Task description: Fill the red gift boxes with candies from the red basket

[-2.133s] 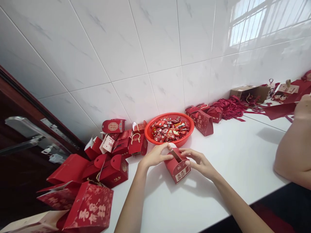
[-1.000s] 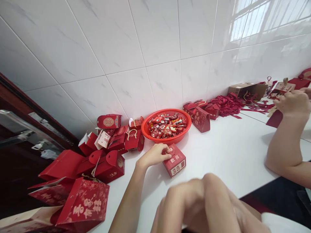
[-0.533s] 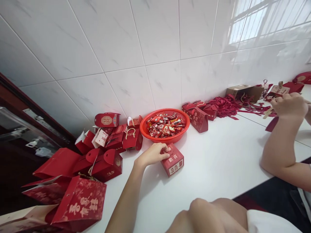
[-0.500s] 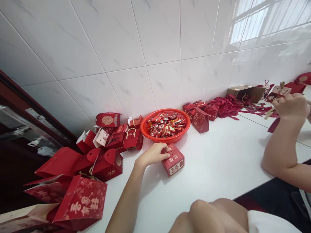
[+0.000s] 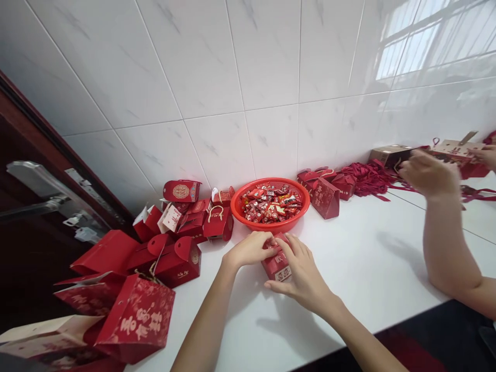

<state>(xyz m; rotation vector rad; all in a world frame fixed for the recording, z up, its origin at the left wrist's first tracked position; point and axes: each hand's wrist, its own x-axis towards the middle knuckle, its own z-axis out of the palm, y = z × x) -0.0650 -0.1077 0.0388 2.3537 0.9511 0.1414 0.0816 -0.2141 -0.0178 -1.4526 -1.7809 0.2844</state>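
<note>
A small red gift box [image 5: 277, 262] with gold characters stands on the white table in front of me. My left hand [image 5: 251, 250] is closed on its top left, thumb and fingers pinching the upper flap. Over the box's right side reaches my right hand [image 5: 304, 271], with its fingers stretched over the top near my left fingertips. Its thumb points out in front of the box's lower face, apart from the fingers. My right hand hides much of the box. Just behind stands a red plastic basket [image 5: 270, 226] of wrapped sweets [image 5: 271, 202].
Several red gift boxes [image 5: 182, 261] crowd the left side by a dark door [image 5: 23, 268]. More boxes [image 5: 325, 198] and a heap of dark red ribbons [image 5: 366, 178] lie right of the basket. Another person's hand [image 5: 430, 175] is near a cardboard box [image 5: 391, 155].
My right hand has moved forward from the table's near edge onto the gift box. My left hand stays on the box. The other person's hand has moved left, and the view has shifted slightly.
</note>
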